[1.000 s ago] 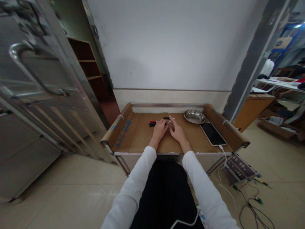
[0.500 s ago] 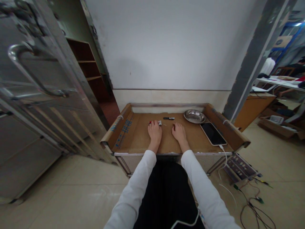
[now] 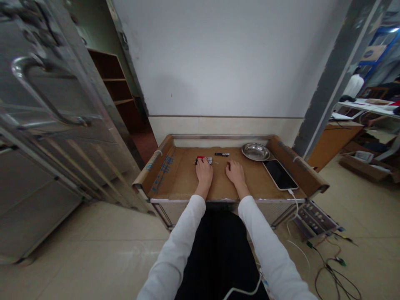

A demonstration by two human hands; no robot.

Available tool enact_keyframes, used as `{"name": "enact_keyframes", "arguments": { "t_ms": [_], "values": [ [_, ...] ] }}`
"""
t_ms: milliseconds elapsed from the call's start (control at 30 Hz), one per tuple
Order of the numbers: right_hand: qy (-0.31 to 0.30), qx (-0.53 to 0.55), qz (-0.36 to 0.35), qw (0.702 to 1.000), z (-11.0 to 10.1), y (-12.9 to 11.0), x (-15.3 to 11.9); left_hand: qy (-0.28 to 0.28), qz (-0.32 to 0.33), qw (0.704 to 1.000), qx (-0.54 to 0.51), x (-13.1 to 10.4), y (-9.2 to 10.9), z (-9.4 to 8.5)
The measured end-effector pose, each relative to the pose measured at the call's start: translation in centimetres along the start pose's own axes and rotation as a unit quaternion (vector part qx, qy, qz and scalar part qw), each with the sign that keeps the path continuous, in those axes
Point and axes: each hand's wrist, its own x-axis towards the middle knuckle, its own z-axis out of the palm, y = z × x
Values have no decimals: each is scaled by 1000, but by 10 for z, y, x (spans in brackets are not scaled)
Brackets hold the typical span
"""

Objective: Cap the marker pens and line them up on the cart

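Observation:
On the cardboard-lined table (image 3: pixel 184 183), my left hand (image 3: pixel 204 171) rests with its fingertips at a small red and silver item (image 3: pixel 200 158), partly covered by the fingers. Whether the fingers grip it is not clear. My right hand (image 3: pixel 235 172) lies to the right on the cardboard, fingers curled, and what they may hold is hidden. A black marker (image 3: pixel 222 154) lies beyond and between the two hands. A round metal dish (image 3: pixel 256 152) sits at the back right, with a phone (image 3: pixel 280 175) in front of it.
A white cable (image 3: pixel 295 204) runs from the phone over the table's front edge. Raised cardboard sides bound the table left and right. On the floor at right are an electronic unit (image 3: pixel 317 221) and loose cables. A metal door (image 3: pixel 46 146) stands at left.
My left hand has shifted slightly to the right and nearer to me, showing more of the red item. My right hand looks nearly unchanged.

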Motion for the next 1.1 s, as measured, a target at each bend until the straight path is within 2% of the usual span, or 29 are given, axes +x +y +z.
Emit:
{"name": "enact_keyframes", "arguments": {
  "t_ms": [133,433,700,867,1100],
  "values": [
    [-12,-8,6,1000,-3,-2,0,-9,18,999,27,-2,3,-4],
    [-28,-36,25,999,-10,-8,0,-27,152,987,43,3,13,7],
    [-49,-92,24,994,-10,-15,13,-33,163,985,52,19,24,19],
    [-34,-99,33,994,-6,-12,22,-48,174,983,45,26,27,24],
    [-5,-104,11,995,-7,-10,17,-54,177,982,26,25,26,21]
  ]
}}
